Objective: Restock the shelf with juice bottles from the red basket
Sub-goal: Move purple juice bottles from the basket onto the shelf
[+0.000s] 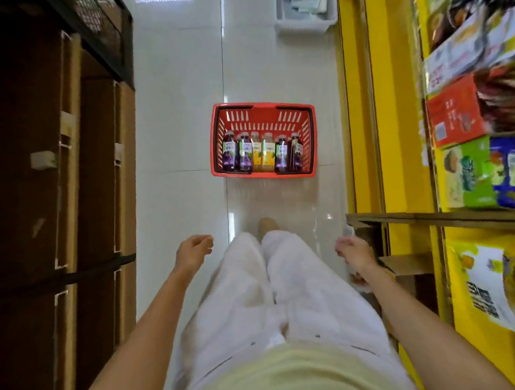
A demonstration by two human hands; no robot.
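Observation:
A red basket (263, 107) stands on the white tiled floor ahead of me. Inside it, several juice bottles lie in a row along the near side: purple ones (230, 151) at both ends and two orange ones (264, 153) in the middle. My left hand (193, 253) hangs in front of my left leg, fingers loosely curled, holding nothing. My right hand (354, 252) hangs near the corner of a wooden shelf board (432, 217), fingers loosely curled and empty. Both hands are well short of the basket.
The yellow shelf unit (396, 126) on the right carries boxed and bagged goods (462, 116). Brown cardboard boxes (68, 176) are stacked along the left under a black wire rack (101, 26). A white bin (305, 14) sits on the floor beyond the basket.

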